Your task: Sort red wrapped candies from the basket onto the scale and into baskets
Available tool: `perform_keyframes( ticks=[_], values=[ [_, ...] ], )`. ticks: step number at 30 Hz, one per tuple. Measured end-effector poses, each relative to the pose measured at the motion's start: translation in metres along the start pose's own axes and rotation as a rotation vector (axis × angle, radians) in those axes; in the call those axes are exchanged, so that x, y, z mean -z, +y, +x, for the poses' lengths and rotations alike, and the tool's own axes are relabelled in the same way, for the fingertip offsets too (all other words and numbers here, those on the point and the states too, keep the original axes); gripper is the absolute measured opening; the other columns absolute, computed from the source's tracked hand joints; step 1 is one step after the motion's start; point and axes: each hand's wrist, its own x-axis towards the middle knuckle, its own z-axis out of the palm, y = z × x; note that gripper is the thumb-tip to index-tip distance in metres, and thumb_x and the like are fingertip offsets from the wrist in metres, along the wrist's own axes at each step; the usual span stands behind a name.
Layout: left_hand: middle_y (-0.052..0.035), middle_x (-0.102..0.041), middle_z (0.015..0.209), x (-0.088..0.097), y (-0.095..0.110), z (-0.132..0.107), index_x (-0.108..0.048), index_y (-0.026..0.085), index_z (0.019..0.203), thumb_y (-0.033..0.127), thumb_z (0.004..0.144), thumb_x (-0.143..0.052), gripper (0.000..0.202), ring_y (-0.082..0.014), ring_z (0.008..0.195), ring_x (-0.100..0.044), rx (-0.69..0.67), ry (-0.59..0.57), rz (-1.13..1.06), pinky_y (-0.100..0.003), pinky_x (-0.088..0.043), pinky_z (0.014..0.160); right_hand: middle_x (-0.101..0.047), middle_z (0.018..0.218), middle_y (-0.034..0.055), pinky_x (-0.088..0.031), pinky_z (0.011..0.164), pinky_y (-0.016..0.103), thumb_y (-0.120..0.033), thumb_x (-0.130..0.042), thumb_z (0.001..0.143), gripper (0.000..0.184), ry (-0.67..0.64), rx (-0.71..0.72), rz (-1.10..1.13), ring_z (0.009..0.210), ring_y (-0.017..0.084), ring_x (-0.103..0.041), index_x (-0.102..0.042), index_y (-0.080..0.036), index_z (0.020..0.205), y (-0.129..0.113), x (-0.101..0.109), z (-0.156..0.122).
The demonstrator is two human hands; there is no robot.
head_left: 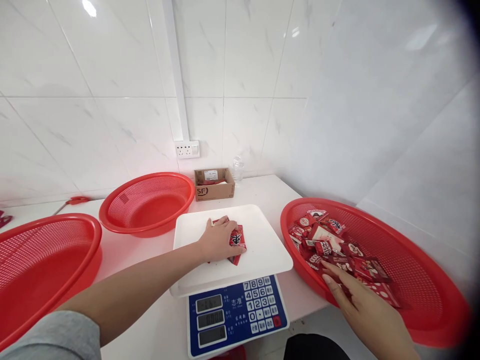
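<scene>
On the white tray [262,245] of a digital scale, my left hand [219,240] lies over a few red snack packets [237,237] marked with dark characters. Its fingers and thumb curl around them, and the palm hides part of the packets. Over the near rim of the right red basket [431,280], my right hand [360,300] has its fingers stretched out, with nothing seen in them. Beneath its fingertips lies a heap of small snack packets [337,245], mostly red and dark red. The scale's blue keypad panel [240,310] faces me below the tray.
Two more red mesh baskets stand to the left, one near [90,235] and one farther back [183,187]. Behind the scale are a small cardboard box [215,192] with red items and a clear plastic container [238,167]. A tiled wall with a socket [187,149] bounds the table.
</scene>
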Motion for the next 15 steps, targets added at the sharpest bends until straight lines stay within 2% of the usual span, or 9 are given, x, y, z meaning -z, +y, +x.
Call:
perform_keyframes(
  ticks=[5, 8, 10, 15],
  values=[
    [-0.0054, -0.049, 0.135, 0.0013, -0.0019, -0.0016, -0.047, 0.028, 0.122, 0.054, 0.082, -0.048, 0.047, -0.0332, 0.132, -0.03, -0.035, 0.0, -0.014, -0.066, -0.017, 0.102, -0.065, 0.118, 0.0, -0.056, 0.066, 0.036, -0.056, -0.033, 0.083, 0.049, -0.004, 0.005, 0.015, 0.104, 0.027, -0.062, -0.06, -0.032, 0.116, -0.0019, 0.0012, 0.0005],
    [-0.003, -0.048, 0.137, 0.0021, -0.0037, -0.0013, -0.051, 0.029, 0.118, 0.045, 0.09, -0.037, 0.035, -0.0302, 0.131, -0.033, -0.052, -0.004, -0.017, -0.063, -0.02, 0.102, -0.066, 0.115, 0.001, -0.056, 0.064, 0.036, -0.056, -0.034, 0.083, 0.048, 0.014, 0.009, 0.02, 0.1, 0.027, -0.063, -0.062, -0.032, 0.115, -0.0031, 0.002, 0.0004],
    [-0.0027, -0.048, 0.137, 0.0022, -0.0049, -0.0012, -0.053, 0.029, 0.117, 0.042, 0.092, -0.033, 0.034, -0.0287, 0.131, -0.034, -0.06, -0.003, -0.016, -0.062, -0.022, 0.102, -0.066, 0.114, 0.0015, -0.055, 0.062, 0.035, -0.055, -0.034, 0.083, 0.048, 0.023, 0.013, 0.024, 0.099, 0.027, -0.064, -0.062, -0.031, 0.114, -0.0037, 0.0026, -0.0001],
    [-0.0045, -0.044, 0.14, 0.0014, -0.0095, -0.0037, -0.047, 0.029, 0.126, 0.05, 0.083, -0.05, 0.048, -0.03, 0.133, -0.03, -0.103, -0.007, -0.006, -0.058, -0.017, 0.106, -0.065, 0.117, 0.0004, -0.055, 0.061, 0.034, -0.056, -0.034, 0.083, 0.048, -0.001, 0.002, 0.029, 0.101, 0.027, -0.063, -0.059, -0.033, 0.118, -0.0036, 0.0027, -0.0005]
  ],
)
